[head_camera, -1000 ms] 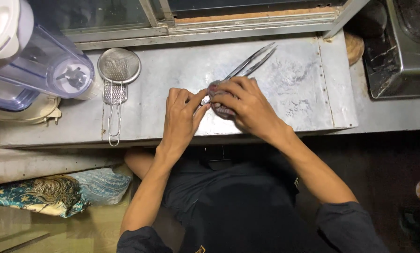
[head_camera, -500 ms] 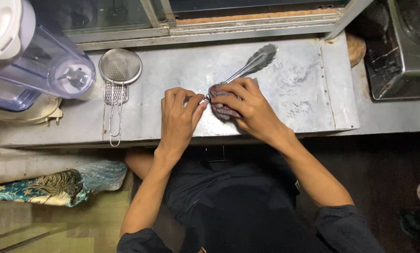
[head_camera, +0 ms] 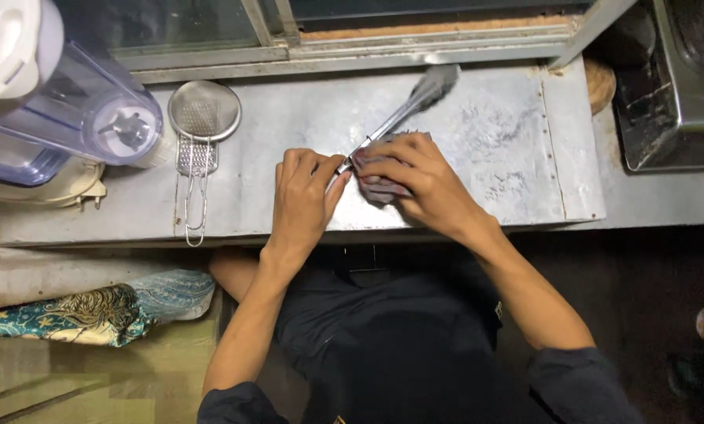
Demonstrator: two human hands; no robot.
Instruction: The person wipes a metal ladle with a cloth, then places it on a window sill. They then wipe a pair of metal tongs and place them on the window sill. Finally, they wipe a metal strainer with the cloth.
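Both hands work metal tongs (head_camera: 403, 110) with a cloth (head_camera: 379, 187) on the bench (head_camera: 493, 149).
Left hand (head_camera: 303, 200) pinches the tongs' handle end; right hand (head_camera: 418, 180) presses the cloth around them, its grip closed on it. A strainer (head_camera: 201, 129) lies well apart.

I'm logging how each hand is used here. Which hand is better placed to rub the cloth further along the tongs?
Probably the right hand: it already covers the cloth wrapped on the tongs. The left hand pinches their near end.
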